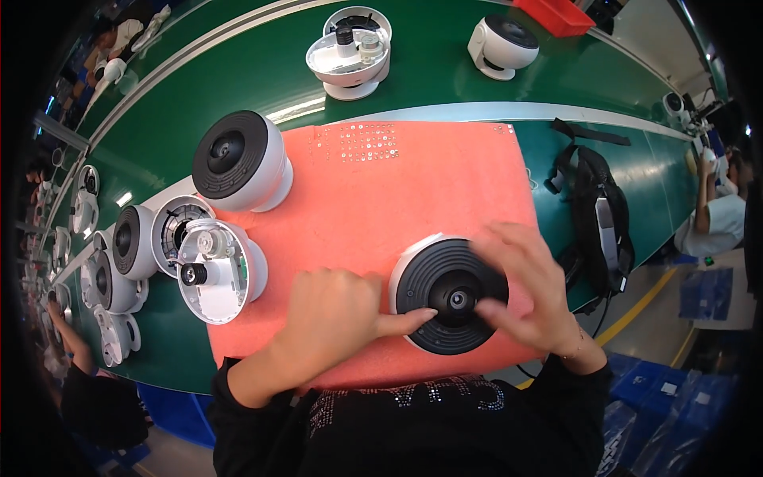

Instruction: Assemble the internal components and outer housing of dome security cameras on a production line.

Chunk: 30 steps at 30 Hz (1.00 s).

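Note:
A round white camera (422,316) with a black ringed face and central lens lies face up at the front right of an orange-pink foam mat (358,207). My left hand (332,306) is curled into a fist, its thumb stretched onto the black face left of the lens; the inside of the fist is hidden. Over the right side of that face, my right hand (528,278) has its fingers apart, slightly blurred, with the thumb beside the lens. Another assembled camera (238,159) stands on the mat's far left corner. Below it, an opened white housing (218,274) shows its lens barrel and inner parts.
Rows of small screws (368,141) lie on the mat's far part. More cameras (127,242) crowd the left; an opened one (347,63) and a closed one (505,48) stand beyond. A black strapped bag (596,207) lies right, a red tray (556,16) far right.

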Available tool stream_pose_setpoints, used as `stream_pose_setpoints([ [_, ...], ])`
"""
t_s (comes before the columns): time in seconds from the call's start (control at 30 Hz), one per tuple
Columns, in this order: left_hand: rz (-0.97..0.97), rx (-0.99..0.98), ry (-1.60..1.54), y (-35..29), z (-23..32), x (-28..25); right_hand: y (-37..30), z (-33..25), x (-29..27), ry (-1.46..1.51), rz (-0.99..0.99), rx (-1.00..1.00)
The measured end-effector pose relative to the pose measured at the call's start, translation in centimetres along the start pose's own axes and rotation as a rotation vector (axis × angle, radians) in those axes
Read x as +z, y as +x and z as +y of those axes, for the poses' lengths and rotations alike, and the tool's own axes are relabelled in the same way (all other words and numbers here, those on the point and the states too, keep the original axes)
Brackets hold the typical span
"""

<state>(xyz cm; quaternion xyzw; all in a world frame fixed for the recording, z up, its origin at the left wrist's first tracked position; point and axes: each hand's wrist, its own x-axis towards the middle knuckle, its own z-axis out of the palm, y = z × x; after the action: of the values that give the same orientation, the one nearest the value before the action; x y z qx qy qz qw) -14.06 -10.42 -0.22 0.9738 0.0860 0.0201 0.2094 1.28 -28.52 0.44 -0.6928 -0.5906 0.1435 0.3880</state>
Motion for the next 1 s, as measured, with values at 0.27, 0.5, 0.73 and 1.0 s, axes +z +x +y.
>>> stream_pose_setpoints([
  [0.27, -0.147, -0.158, -1.118, -0.7, -0.5, 3.7, -0.4, 1.0, 1.5, 0.718, -0.084, 0.501],
  [0.5, 0.311, 0.132, -0.72, 0.6, 0.1, 0.3, 3.7, 1.0, 1.6, 0.333, 0.203, 0.108],
  [0.73, 0.333, -0.013, -0.989, 3.2, -1.5, -1.8, 8.1, 0.2, 0.2, 0.445, 0.296, 0.062],
  [1.0, 1.017, 0.383, -1.819, 7.0, -6.3, 0.8, 10.6, -4.9, 1.9, 0.367, 0.324, -0.169],
])
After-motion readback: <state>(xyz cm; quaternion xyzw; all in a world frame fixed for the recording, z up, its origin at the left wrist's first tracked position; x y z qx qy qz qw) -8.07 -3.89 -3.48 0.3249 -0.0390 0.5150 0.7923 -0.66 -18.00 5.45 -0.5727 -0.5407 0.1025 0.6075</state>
